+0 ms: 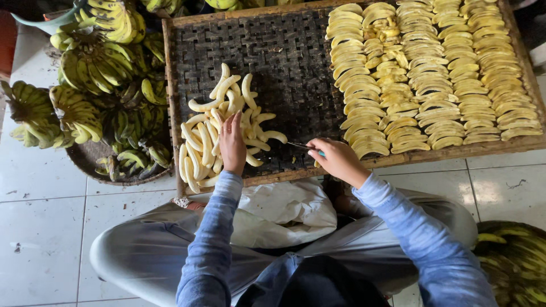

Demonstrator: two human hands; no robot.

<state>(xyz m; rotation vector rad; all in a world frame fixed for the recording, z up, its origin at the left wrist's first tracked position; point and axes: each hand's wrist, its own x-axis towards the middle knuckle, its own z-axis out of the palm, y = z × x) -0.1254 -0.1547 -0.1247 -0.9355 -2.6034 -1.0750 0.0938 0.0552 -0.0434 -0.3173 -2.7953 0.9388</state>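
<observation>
My left hand (232, 145) lies flat on the pile of peeled bananas (207, 142) at the near left corner of the woven drying rack (296, 62). Its fingers are spread loosely over the top pieces, touching them but not yet closed round any one. My right hand (338, 160) rests at the near edge of the rack, curled shut round the handle of a small knife (304, 146), whose blade points left toward the pile.

The right half of the rack is covered with neat overlapping rows of banana slices (432, 74) that run to the far edge, and the dark weave between pile and rows is bare. Bunches of unpeeled green-yellow bananas (96, 74) sit in a basket on the tiled floor (40, 216) beyond the rack's left edge, and a white cloth (284, 211) lies across my lap.

As I judge it, I am choosing the next peeled banana to cut. The move ahead calls for closing my left fingers on a single piece without tumbling the heap, bringing it toward the blade, and keeping my fingertips clear of the edge.
</observation>
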